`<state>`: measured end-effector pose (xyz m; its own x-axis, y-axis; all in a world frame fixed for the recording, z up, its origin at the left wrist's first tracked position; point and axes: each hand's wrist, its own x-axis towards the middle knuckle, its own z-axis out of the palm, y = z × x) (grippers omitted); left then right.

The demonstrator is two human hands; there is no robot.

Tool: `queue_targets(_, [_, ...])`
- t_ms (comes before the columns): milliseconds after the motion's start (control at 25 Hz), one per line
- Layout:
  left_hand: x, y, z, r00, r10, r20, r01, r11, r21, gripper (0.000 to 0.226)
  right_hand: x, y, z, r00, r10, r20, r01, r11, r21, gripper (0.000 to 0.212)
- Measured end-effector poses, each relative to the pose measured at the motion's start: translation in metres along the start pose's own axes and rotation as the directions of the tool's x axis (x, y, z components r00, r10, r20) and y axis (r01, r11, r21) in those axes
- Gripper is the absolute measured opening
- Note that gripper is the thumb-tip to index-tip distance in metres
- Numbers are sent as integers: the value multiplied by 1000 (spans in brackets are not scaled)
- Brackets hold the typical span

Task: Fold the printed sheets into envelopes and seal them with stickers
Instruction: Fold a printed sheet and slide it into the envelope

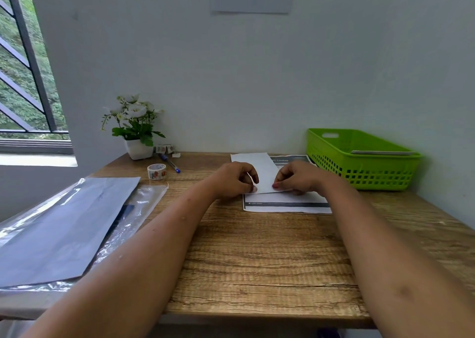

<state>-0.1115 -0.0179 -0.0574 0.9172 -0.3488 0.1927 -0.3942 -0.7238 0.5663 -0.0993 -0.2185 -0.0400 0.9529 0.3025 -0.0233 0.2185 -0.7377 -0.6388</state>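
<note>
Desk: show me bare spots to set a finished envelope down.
Widest bare wood on the desk lies between the forearms, nearer than the printed sheet. A smaller patch sits between the tape roll and the left hand pinching the folded sheet. Crowded: the plastic sleeve on the left, the green basket back right.

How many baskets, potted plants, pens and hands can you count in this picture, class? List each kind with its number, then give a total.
Green basket: 1
Potted plant: 1
Pen: 1
Hands: 2 (left hand, right hand, both pinching the folded sheet)
Total: 5
</note>
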Motion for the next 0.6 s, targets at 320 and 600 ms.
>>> queue_targets(320, [0,-6,-1,985,-112,-130,89,981,-172,10,0,-13,8,970,-220,-99,206,970,-132,24])
queue_targets(600, [0,-4,-2,987,-10,-158,-6,995,-102,7,9,-19,21,894,-372,-252,284,902,-325,12])
